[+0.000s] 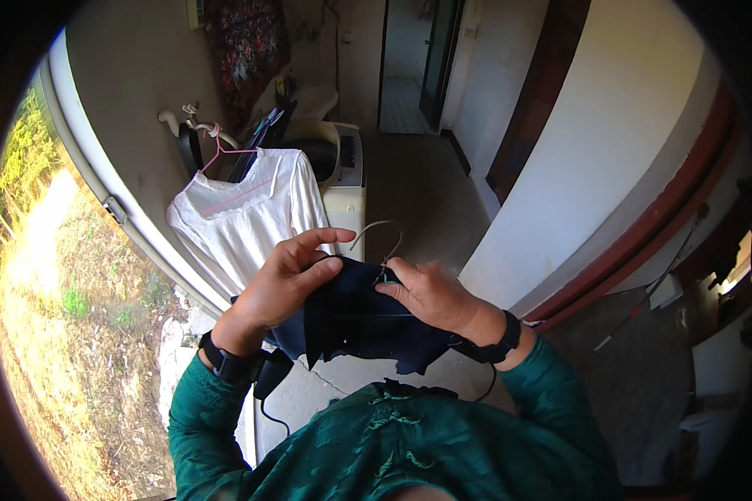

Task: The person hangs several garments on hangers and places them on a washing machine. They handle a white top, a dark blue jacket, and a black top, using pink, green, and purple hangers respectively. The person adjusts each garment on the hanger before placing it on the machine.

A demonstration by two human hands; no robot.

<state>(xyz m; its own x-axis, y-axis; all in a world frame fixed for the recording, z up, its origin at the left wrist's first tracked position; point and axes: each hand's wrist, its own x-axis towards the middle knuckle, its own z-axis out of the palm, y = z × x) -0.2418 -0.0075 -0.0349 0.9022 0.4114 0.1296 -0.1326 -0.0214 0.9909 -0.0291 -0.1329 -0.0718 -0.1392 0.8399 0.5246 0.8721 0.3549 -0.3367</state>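
A dark navy cloth garment (366,319) hangs in front of me, its upper edge between my two hands. My left hand (282,282) holds its upper left edge; the thumb lies on the cloth and the forefinger stretches out above it. The other fingers are partly hidden behind the cloth. My right hand (435,294) pinches the upper right edge between thumb and forefinger. From that pinch rises a thin curved wire (401,237), which looks like a hanger hook. Most of any hanger beneath the cloth is hidden.
A white long-sleeved blouse (244,213) hangs on a pink hanger (218,150) from a wall tap pipe (191,116). Behind it stands a top-loading washing machine (344,200). A white wall (558,156) rises at right; an open doorway (407,75) lies beyond. Dry grass lies outside at left.
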